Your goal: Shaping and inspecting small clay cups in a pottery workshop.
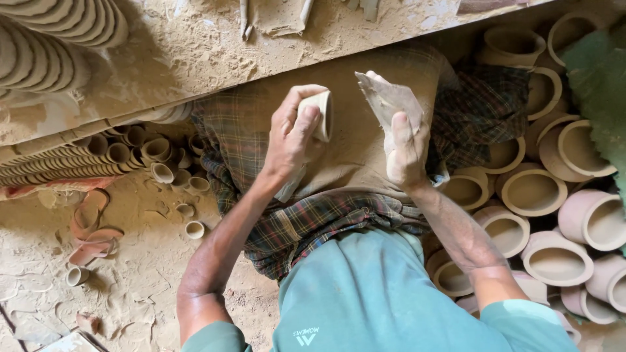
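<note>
My left hand [291, 135] grips a small pale clay cup [317, 115], tipped on its side with its mouth turned right. My right hand [405, 148] holds a worn, dusty piece of abrasive sheet or cloth [389, 99] just to the right of the cup, a small gap between them. Both hands hover over a tan cloth [365, 156] spread across my lap, above a plaid wrap [306, 225] and a teal shirt [365, 293].
Several wide clay pots [531, 192] are packed together on the right. Rows of small clay cups [98, 156] lie stacked at left, with loose ones [194, 229] on the dusty floor. A dusty board [195, 45] holds stacked shallow dishes [45, 45]. Sandals [91, 228] lie at left.
</note>
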